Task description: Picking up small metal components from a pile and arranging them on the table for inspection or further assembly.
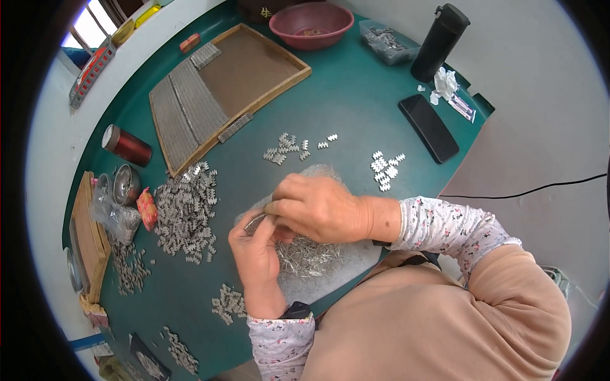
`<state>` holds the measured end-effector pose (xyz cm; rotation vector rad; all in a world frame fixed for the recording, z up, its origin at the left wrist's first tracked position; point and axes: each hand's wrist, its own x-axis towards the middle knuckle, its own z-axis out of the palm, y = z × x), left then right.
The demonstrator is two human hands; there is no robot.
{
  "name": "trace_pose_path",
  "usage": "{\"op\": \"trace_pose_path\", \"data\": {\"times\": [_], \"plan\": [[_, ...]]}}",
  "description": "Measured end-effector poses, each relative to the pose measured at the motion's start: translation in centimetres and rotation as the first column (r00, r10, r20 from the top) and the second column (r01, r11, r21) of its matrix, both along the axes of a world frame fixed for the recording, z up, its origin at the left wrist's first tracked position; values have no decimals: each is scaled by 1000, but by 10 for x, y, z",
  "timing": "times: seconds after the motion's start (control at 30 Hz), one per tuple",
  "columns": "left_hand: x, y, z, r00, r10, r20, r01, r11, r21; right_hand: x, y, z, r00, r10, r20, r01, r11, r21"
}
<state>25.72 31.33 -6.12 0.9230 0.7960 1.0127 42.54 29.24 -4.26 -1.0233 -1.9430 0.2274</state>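
My left hand (255, 259) is closed, thumb and fingers pinching a small grey metal piece (255, 222); its shape is mostly hidden. My right hand (324, 206) reaches across from the right, its fingertips pressed together against the same piece. Beneath both hands a heap of thin silvery pins (311, 259) lies on a light grey cloth (361, 261). Left of them is a large pile of toothed grey metal pieces (184, 216). Smaller groups of such pieces lie beyond my hands (284, 148), to the right (384, 169) and beside my left wrist (229, 303).
A wooden-framed tray (257, 70), partly filled with rows of grey pieces, lies at the back. Around it stand a red basin (311, 25), a plastic box (387, 46), a black bottle (440, 43), a phone (429, 129) and a red can (130, 146). A smaller wooden frame (96, 241) leans at the left.
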Motion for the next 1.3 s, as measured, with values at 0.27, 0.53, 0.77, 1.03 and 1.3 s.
{"op": "trace_pose_path", "data": {"times": [0.27, 0.53, 0.77, 1.03, 1.3], "plan": [[-1, -1, 3, 1000, 1, 25, 1, 997, -78, 24, 5, 12, 998, 46, -53, -60, 950, -307], [-1, 0, 4, 1000, 4, -27, -6, 998, -61, 104, 44, -12, 679, -265, 684, 528, 825, -204], [0, 1, 3, 997, 49, -63, -50, 998, -29, 103, 43, -22, 677, -312, 666, 518, 845, -131], [5, -2, 1, 972, 63, -225, -46, 996, 79, 57, 10, 11, 886, 8, 464, 107, 969, -221], [5, -5, 5, 991, -7, -134, 20, 995, 93, 18, -4, 11, 996, 56, -71, -73, 961, -266]]}}
